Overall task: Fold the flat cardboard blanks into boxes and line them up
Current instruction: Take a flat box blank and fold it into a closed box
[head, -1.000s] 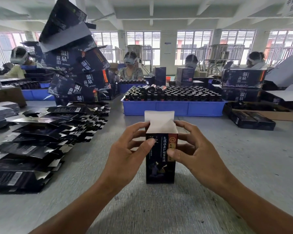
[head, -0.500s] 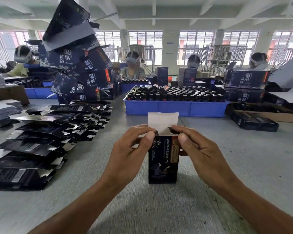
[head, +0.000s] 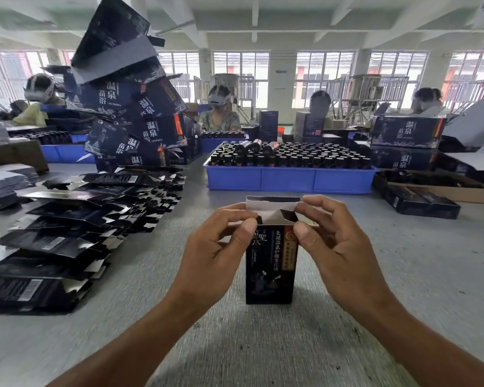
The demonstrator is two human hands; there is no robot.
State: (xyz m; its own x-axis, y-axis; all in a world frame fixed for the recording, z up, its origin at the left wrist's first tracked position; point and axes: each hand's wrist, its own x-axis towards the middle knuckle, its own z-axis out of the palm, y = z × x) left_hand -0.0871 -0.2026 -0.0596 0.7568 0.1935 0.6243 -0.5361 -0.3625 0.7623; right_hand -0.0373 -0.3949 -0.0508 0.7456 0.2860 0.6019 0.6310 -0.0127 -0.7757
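A small dark box (head: 270,269) stands upright on the grey table (head: 417,275) in front of me, its white-lined top flap (head: 268,209) bent forward over the opening. My left hand (head: 215,255) pinches the box's top left corner, thumb on the front face and fingers curled on the flap. On the other side, my right hand (head: 336,247) pinches the top right corner the same way. Flat dark cardboard blanks (head: 76,227) lie fanned in overlapping rows on the table to the left.
A blue tray (head: 291,180) full of dark bottles sits behind the box. A leaning heap of larger dark cartons (head: 134,115) rises at the back left. Flat dark packs (head: 422,202) and a brown tray lie at right. Several people sit at the far tables.
The top flap stood straight up a second ago; both hands have moved up to the box's top corners and folded the flap forward and down over the opening.
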